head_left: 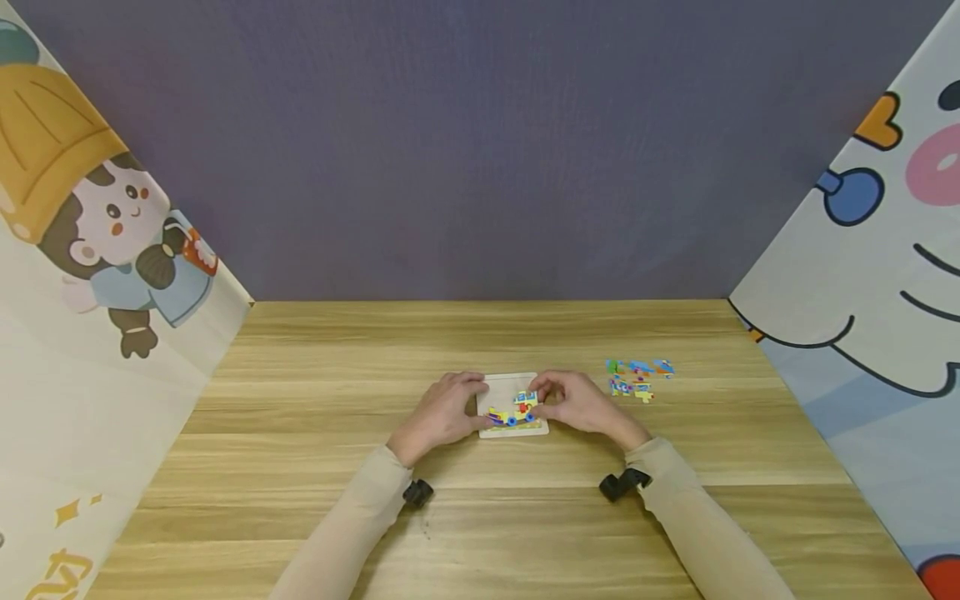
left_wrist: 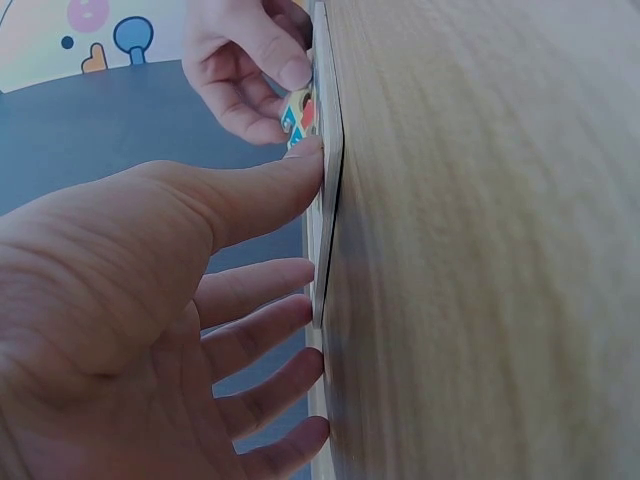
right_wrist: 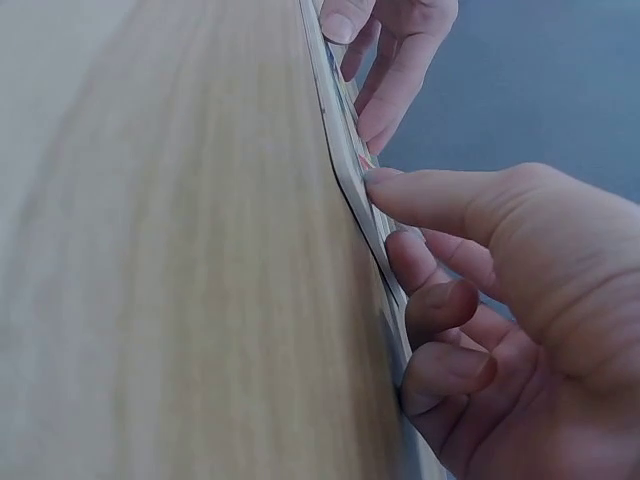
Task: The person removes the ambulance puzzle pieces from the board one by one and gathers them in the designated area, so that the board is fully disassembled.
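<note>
Head view gives the whole layout: a puzzle board [head_left: 497,392] lies flat on the wooden table [head_left: 525,525], between the person's left hand [head_left: 447,409] and right hand [head_left: 582,403]. On it, picture pieces [head_left: 512,421] form part of a yellow vehicle with blue wheels. Loose pieces [head_left: 643,396] are scattered beyond the right hand, and only this view shows them.

The left wrist view adds what the head view hides: the left thumb rests on the board while the other fingers spread out nearly straight, tips at the board's edge and the table. It also shows a colourful puzzle piece [left_wrist: 299,116] standing proud of the board, pinched between the right thumb and finger. From the right wrist, the right thumb touches the board and the remaining fingers curl beside its edge; the piece itself is mostly hidden there.

The hands are apart, one at each side of the board. Its near edge faces a wide stretch of wood between the forearms; more wood runs out to the left wall [head_left: 75,400] and back to the dark wall [head_left: 487,150]. On the right, the loose pieces take up some of the room.
</note>
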Demonstrator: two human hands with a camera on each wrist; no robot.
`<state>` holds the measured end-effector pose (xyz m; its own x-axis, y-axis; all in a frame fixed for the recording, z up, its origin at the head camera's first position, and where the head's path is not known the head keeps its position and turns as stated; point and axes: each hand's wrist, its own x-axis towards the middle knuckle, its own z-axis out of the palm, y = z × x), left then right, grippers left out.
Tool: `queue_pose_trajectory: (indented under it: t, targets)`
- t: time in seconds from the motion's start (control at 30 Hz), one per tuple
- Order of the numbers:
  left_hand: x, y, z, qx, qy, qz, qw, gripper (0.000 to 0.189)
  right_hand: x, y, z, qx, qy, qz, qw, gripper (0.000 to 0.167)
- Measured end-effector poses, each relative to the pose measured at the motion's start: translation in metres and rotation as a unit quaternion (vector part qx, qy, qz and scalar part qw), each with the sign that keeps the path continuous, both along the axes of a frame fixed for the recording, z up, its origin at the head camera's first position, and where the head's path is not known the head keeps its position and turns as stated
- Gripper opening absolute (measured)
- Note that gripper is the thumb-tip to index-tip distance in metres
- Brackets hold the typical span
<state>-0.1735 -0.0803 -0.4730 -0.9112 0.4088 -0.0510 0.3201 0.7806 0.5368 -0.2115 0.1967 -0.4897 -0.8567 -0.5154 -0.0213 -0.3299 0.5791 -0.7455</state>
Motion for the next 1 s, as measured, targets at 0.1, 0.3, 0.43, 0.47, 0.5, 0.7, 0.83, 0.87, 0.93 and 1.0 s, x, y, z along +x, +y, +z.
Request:
queue_pose_trajectory:
  t: [0.1, 0.3, 0.43, 0.47, 0.5, 0.7, 0.83, 0.87, 0.93, 1.0]
  targets:
    - [0.000, 0.000, 0.000, 0.002, 0.000, 0.000, 1.0000, 0.063, 0.001, 0.000, 0.001, -0.002, -0.007, -0.002, 1.0000, 0.029]
    - [0.000, 0.001, 0.000, 0.000, 0.000, -0.002, 1.0000, 0.064, 0.001, 0.006, 0.001, 0.000, -0.003, -0.002, 1.0000, 0.028]
    - [0.001, 0.001, 0.000, 0.002, 0.001, -0.003, 1.0000, 0.063, 0.001, 0.009, 0.000, 0.000, 0.007, -0.004, 1.0000, 0.028]
    - [0.000, 0.000, 0.000, 0.003, 0.000, -0.004, 1.0000, 0.063, 0.001, 0.009, 0.000, -0.001, 0.009, -0.005, 0.9999, 0.029]
    - [0.000, 0.000, 0.000, 0.003, 0.000, -0.004, 1.0000, 0.063, 0.001, 0.010, 0.000, -0.002, 0.011, -0.006, 0.9999, 0.029]
    - [0.000, -0.001, 0.000, 0.000, 0.003, -0.005, 1.0000, 0.063, 0.001, 0.016, -0.002, -0.004, 0.012, -0.015, 0.9998, 0.031]
    - [0.000, -0.001, 0.001, -0.006, 0.007, -0.007, 0.9999, 0.064, 0.002, 0.023, -0.002, 0.000, 0.011, -0.020, 0.9997, 0.030]
    - [0.000, -0.001, 0.001, -0.007, 0.009, -0.008, 0.9999, 0.064, 0.002, 0.024, -0.002, 0.002, 0.010, -0.021, 0.9997, 0.030]
    - [0.001, -0.001, 0.001, -0.008, 0.009, -0.007, 0.9999, 0.064, 0.003, 0.027, -0.001, 0.004, 0.007, -0.022, 0.9997, 0.029]
    - [0.001, -0.001, 0.001, -0.008, 0.008, -0.005, 0.9999, 0.064, 0.003, 0.030, -0.001, 0.008, 0.006, -0.021, 0.9997, 0.029]
